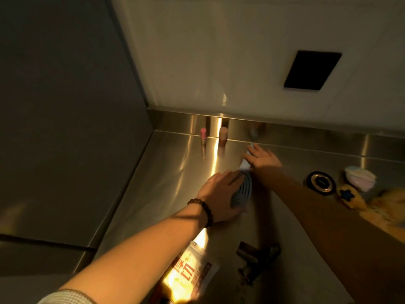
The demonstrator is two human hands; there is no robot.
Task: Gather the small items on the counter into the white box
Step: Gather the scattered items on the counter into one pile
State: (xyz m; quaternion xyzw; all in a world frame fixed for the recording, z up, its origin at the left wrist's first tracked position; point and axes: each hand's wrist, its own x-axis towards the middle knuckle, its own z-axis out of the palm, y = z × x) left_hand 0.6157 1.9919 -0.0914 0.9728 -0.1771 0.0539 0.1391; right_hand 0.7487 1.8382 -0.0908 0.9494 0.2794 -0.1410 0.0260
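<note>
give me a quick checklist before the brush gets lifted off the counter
1. Right hand on the brush handle: ok, fingers wrap the white handle.
2. Left hand steadying brush head: ok, lies flat beside it.
3. White box in view: not ok, none visible.
4. Pink bottle and tan bottle clear of brush: ok, upright by the back edge, apart from it.
5. Items still left on counter: not ok, black jar, packet remain.
6. Grip firmness: cannot tell, blurred.
</note>
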